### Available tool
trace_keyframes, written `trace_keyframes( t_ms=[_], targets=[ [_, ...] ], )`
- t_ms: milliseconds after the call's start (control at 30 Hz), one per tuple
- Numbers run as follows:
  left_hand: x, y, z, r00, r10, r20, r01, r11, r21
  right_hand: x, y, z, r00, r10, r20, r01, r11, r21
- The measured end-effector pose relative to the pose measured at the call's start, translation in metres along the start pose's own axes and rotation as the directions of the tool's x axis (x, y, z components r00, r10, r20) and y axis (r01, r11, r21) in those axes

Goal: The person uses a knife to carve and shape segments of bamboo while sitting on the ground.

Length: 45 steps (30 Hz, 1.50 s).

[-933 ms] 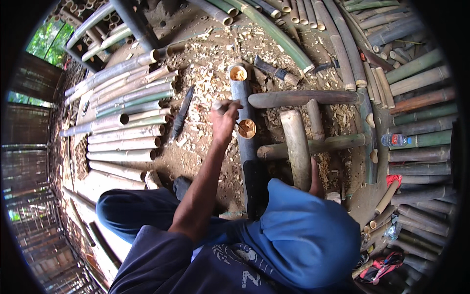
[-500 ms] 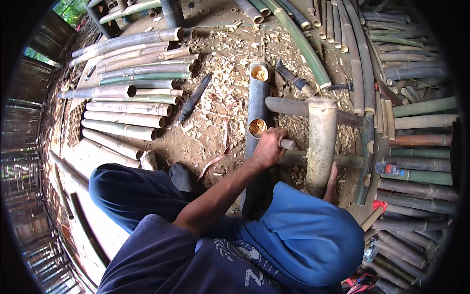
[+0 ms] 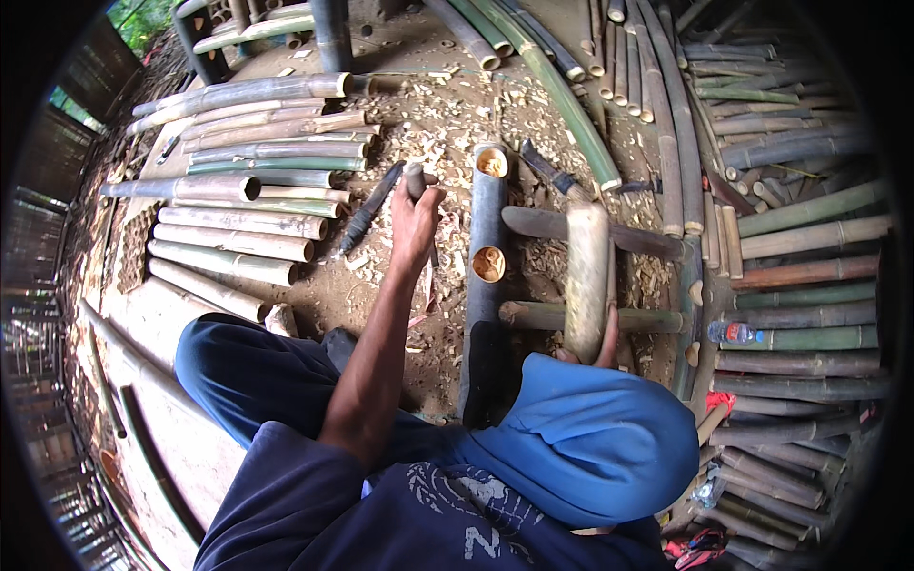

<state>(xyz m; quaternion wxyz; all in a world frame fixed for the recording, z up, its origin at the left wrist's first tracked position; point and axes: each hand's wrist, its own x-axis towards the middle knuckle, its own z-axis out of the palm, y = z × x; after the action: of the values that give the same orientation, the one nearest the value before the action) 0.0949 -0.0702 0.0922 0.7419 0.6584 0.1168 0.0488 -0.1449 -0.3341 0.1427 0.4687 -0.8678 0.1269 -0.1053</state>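
My left hand (image 3: 414,224) is closed round a chisel (image 3: 415,179), its rounded wooden handle pointing up and a narrow dark shaft partly showing below the fist. It is raised to the left of a dark bamboo post (image 3: 484,214). Two round holes are cut in that post, a far hole (image 3: 491,163) and a near hole (image 3: 488,265), both pale orange inside. My right hand (image 3: 607,343) grips the near end of a thick pale mallet-like bamboo length (image 3: 586,276), which hides part of the fingers. This length stands over two rungs (image 3: 628,319) joining the post to another one.
Left of me lie rows of cut bamboo poles (image 3: 238,224); more poles (image 3: 800,362) are stacked at right. A dark-handled knife (image 3: 369,211) and another bladed tool (image 3: 549,171) rest among wood shavings (image 3: 457,114). A plastic bottle (image 3: 731,332) sits on the right stack.
My left hand has lifted the chisel away from the near hole and swung it left and farther out. My right hand still holds the pale bamboo length. The view has shifted slightly.
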Motion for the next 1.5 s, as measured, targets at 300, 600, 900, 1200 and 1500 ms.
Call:
trace_keyframes(
  t_ms=[300,600,900,1200,1500],
  targets=[
    [0.033,-0.069,-0.035,0.833,-0.278,0.479,-0.282,0.531,0.799,-0.040,0.025,-0.012,0.990,0.135,0.046,-0.137,0.990,0.031],
    [-0.010,-0.138,-0.098,0.682,-0.362,0.636,-0.641,0.122,0.757,-0.049,0.039,-0.016,0.982,0.178,0.062,-0.183,0.980,0.079],
    [0.011,-0.116,-0.152,0.567,-0.710,0.417,-0.488,0.119,0.865,-0.022,0.085,-0.059,0.953,0.302,0.022,-0.298,0.949,-0.103],
    [0.000,-0.089,-0.107,0.805,-0.417,0.423,-0.208,0.470,0.858,0.093,0.161,-0.149,0.931,0.364,0.019,-0.203,0.561,-0.802],
    [-0.019,-0.119,-0.090,0.747,-0.426,0.510,-0.252,0.529,0.810,0.089,0.189,-0.121,0.902,0.424,-0.074,-0.371,0.680,-0.632]
  ],
)
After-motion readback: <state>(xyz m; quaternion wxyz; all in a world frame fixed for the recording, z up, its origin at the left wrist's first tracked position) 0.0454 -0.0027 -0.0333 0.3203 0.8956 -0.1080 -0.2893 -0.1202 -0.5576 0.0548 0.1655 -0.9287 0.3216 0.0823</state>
